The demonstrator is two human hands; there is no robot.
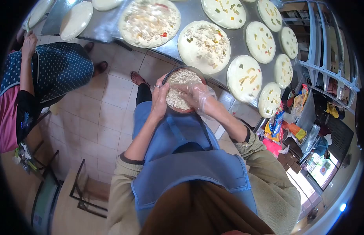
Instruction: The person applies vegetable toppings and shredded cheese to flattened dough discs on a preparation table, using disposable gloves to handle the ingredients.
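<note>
A round bowl (166,102) with a dark rim is held against the front of my blue apron. Pale crumbly topping (178,103) fills it. My left hand (160,96), with a ring on one finger, grips the bowl's left rim. In a clear plastic glove, my right hand (198,96) reaches over the right rim with its bunched fingers in the topping; they are slightly blurred. Just beyond the bowl lies a flat dough round (195,58) with crumbs and colourful pieces on it. Left of that, another topped dough round (144,21) is partly smeared by motion.
A metal table (172,49) carries several more dough rounds, many with colourful pieces. At left, a person in a dotted apron (64,68) stands by the table, one hand (29,45) raised. Packets (278,123) crowd a shelf at right. A metal rack (325,74) stands beyond.
</note>
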